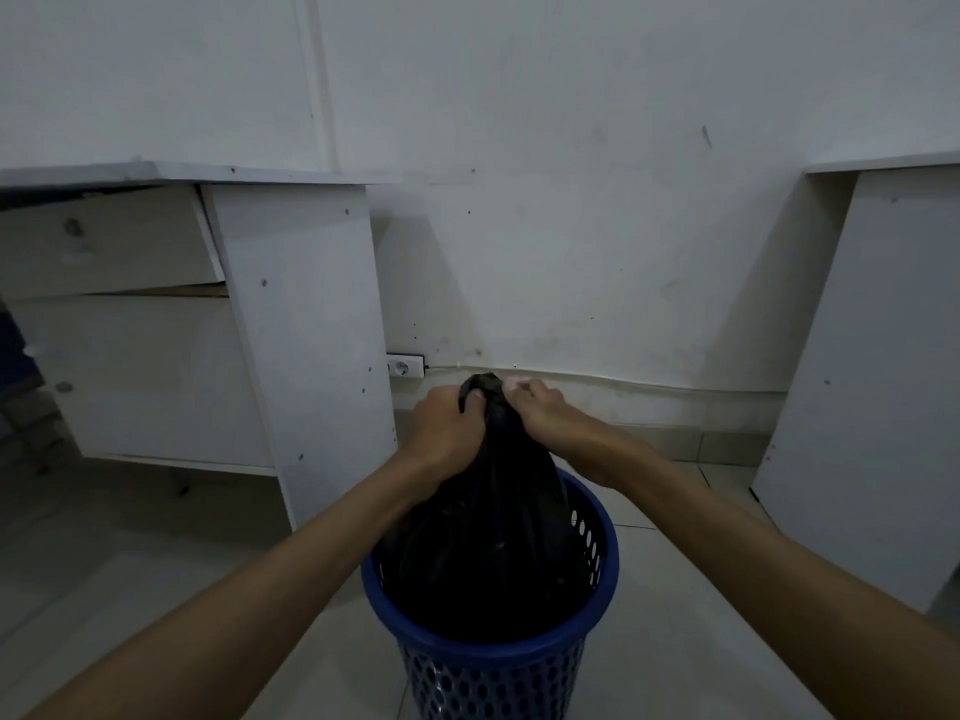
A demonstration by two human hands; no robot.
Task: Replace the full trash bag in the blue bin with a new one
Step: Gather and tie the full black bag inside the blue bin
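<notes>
Above the blue bin (488, 662), left hand (451, 423) and right hand (540, 407) grip the black bag's (488, 543) gathered neck.

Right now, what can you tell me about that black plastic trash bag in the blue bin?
The black plastic trash bag looks thin, glossy and creased. Its top is gathered into a bunched neck, gripped by the left hand and right hand. Its bulging body sits upright inside the round blue perforated plastic bin, rising above the rim.
</notes>
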